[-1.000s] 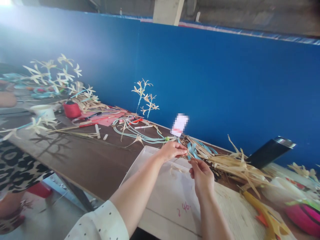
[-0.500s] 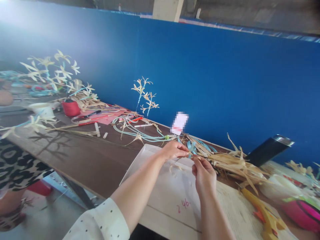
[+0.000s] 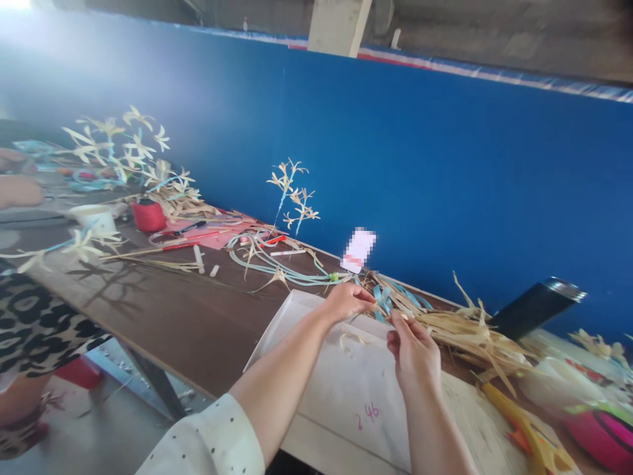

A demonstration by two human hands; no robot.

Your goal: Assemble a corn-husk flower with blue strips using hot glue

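My left hand is closed in a pinch above the white box lid, its fingertips on a thin pale strip of dried husk. On the right, my right hand also has thumb and fingers pressed together, at the strip's other end. The strip is small and partly hidden by the fingers. Light blue ribbon lies just behind the fingertips. Beyond my right hand spreads a pile of dried husks. Small pale scraps rest on the lid.
A dark flask leans at the right, near a yellow glue gun and a pink pouch. Pale tubing, husk flowers and a red thread spool lie leftward. Another person's hand shows at far left.
My right hand has moved slightly right, widening the small gap between my fingertips. The whole view has shifted a little. The other person's hand reaches farther into view.
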